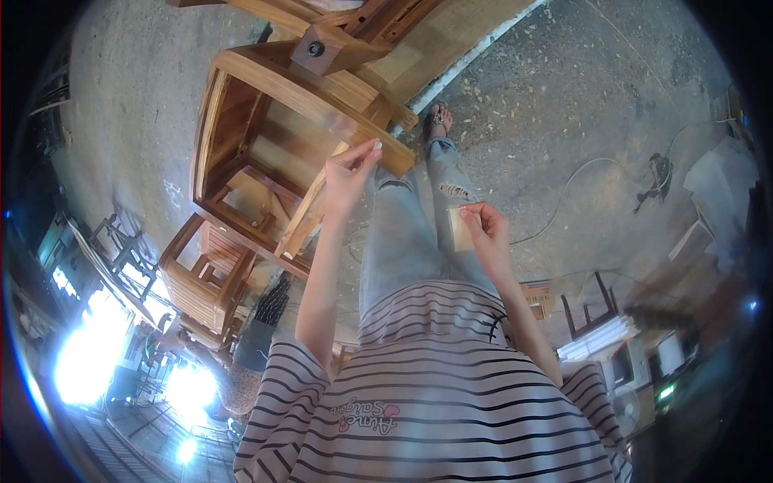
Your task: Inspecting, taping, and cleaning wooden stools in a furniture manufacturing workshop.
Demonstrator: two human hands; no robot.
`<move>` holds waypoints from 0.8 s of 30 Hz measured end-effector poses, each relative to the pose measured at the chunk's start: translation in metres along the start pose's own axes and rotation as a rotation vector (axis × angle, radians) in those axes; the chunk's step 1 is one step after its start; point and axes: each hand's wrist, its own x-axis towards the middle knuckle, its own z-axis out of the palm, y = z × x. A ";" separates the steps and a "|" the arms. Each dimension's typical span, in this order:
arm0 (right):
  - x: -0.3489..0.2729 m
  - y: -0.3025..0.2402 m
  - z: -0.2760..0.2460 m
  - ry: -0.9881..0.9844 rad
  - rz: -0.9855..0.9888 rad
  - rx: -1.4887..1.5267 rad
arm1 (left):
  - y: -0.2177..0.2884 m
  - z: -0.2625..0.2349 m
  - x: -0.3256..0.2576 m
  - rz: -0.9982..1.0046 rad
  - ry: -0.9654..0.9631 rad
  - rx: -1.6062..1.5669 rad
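Note:
My left hand [348,179] is raised over the edge of a brown wooden furniture frame [282,76]. Its thumb and fingers are pinched together, with a tiny whitish spot at the tips that I cannot make out. In front of my right thigh, my right hand [488,233] grips a small pale yellow sheet [461,231] between thumb and fingers. The frame has a curved top rail, open panels and a pale slat [310,211] across its near side. Near its far corner sits a wooden block [330,50] with a dark round hole or fitting.
More wooden furniture [362,20] stands beyond the frame, and a slatted wooden chair [211,274] is at its near left. Another person [256,346] is at the lower left. A thin cable [576,173] runs over the concrete floor [555,105] on the right.

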 end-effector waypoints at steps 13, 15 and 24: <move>-0.006 -0.007 -0.004 -0.007 0.025 0.074 | 0.007 0.012 0.019 0.100 -0.115 0.189; -0.006 -0.005 -0.007 -0.009 0.032 0.072 | 0.008 0.014 0.019 0.081 -0.117 0.179; -0.003 -0.003 -0.015 -0.001 0.017 0.086 | -0.011 0.021 0.023 0.069 0.065 0.269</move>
